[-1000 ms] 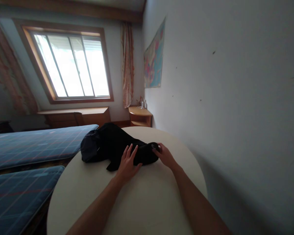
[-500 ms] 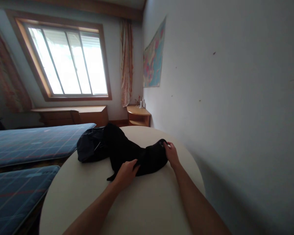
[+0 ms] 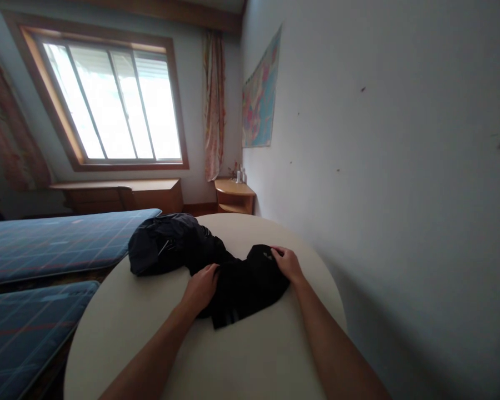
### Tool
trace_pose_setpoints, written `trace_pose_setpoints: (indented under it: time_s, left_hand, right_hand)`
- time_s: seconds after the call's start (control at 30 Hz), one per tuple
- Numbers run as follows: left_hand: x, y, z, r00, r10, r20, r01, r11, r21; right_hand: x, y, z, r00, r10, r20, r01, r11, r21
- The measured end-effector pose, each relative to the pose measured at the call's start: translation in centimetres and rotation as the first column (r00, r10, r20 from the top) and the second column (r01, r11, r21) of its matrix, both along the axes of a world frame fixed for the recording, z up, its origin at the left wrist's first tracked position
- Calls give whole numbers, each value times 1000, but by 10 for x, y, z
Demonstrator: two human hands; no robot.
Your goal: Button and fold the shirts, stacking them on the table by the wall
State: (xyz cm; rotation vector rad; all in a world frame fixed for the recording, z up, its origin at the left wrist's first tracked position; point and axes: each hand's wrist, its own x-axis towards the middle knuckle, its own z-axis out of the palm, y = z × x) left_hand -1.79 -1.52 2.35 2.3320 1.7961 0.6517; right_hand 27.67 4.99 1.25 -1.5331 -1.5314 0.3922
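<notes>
A black garment (image 3: 245,286) lies partly spread on the round pale table (image 3: 250,355), with a small light logo near its right end and faint light stripes near its front edge. Its exact kind is unclear. My left hand (image 3: 200,286) grips the left side of the cloth. The fingers of my right hand (image 3: 288,263) pinch the top right edge beside the logo. Behind my left hand, a bunched dark navy and black cloth heap (image 3: 162,241) sits on the table's left side; where it ends and the garment begins is hard to see.
Two blue plaid mattresses (image 3: 66,241) lie left of the table. A white wall (image 3: 400,194) with a map (image 3: 261,97) runs along the right. At the back stand a wooden desk (image 3: 158,191) and a corner shelf (image 3: 233,188) under a window (image 3: 112,100).
The black garment has been pulled toward me and spread flatter, so its striped front edge shows. My left hand has shifted left and slightly up; my right hand has moved slightly.
</notes>
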Motion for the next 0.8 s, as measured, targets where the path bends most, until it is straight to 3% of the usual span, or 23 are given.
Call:
trace_pose_setpoints:
  time_s: [0.17,0.23,0.3,0.37,0.47,0.57,0.67,0.8]
  left_hand:
    - [1,-12,18,972,76,-224,-85,996,-32]
    - [4,-18,22,967,61,-247,-71,997,-32]
    - [7,-22,22,987,-19,-161,6,997,-75]
    - [9,-23,22,991,-129,28,132,980,-149]
    - [4,-17,26,928,-165,333,232,957,-173]
    - [-15,-1,31,859,-2,511,53,995,-85]
    - [-39,18,26,792,191,580,-202,978,-46]
    - [-56,33,12,745,291,600,-272,954,-126]
  right_hand:
    - [-3,-2,0,1000,8,-5,-8,999,-47]
    - [-3,-1,-1,999,37,-10,-37,998,-53]
    - [-2,0,-3,997,77,-9,-77,996,-49]
    - [0,2,-5,996,89,-13,-89,996,-29]
    - [4,4,-4,996,49,-71,-46,998,34]
    - [4,5,-3,983,42,-181,-33,998,48]
    - [-2,3,-2,966,113,-233,-115,993,7]
    - [-6,-5,-2,953,272,-133,-287,950,-119]
